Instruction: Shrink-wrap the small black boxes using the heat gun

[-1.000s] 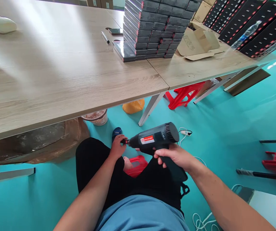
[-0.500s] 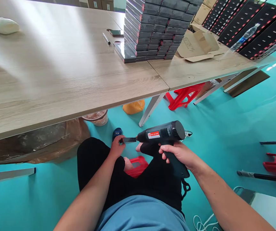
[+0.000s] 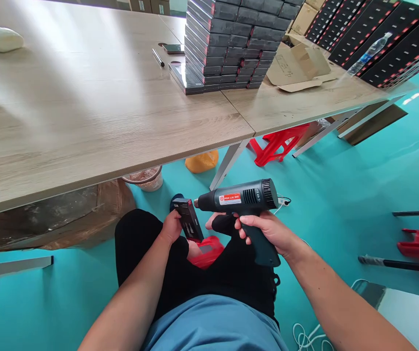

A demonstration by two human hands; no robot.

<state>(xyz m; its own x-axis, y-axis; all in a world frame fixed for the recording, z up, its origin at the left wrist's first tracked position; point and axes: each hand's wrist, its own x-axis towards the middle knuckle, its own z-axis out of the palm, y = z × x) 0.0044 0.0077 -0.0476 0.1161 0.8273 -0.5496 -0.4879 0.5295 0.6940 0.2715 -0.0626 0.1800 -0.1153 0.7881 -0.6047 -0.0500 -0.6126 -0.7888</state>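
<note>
My right hand (image 3: 264, 228) is wrapped around the handle of a dark heat gun (image 3: 238, 195) with a red and white label. The gun's metal nozzle points left. Just in front of the nozzle, my left hand (image 3: 172, 226) grips a flat black box (image 3: 188, 219) with red ends by its left edge. The box is tilted, with its broad printed face showing. Both hands are above my lap, below the table's front edge. Some fingers of the left hand are hidden behind the box.
The wooden table (image 3: 85, 122) carries a tall stack of black boxes (image 3: 231, 48), a pen (image 3: 158, 57), a phone (image 3: 173, 48) and an opened carton (image 3: 297, 68). Under it are a waste bin (image 3: 145, 179), a yellow bag (image 3: 202, 162) and a red stool (image 3: 278, 144).
My left hand has turned the box from edge-on so its broad face shows. The heat gun has moved slightly left and its nozzle tilts a little differently.
</note>
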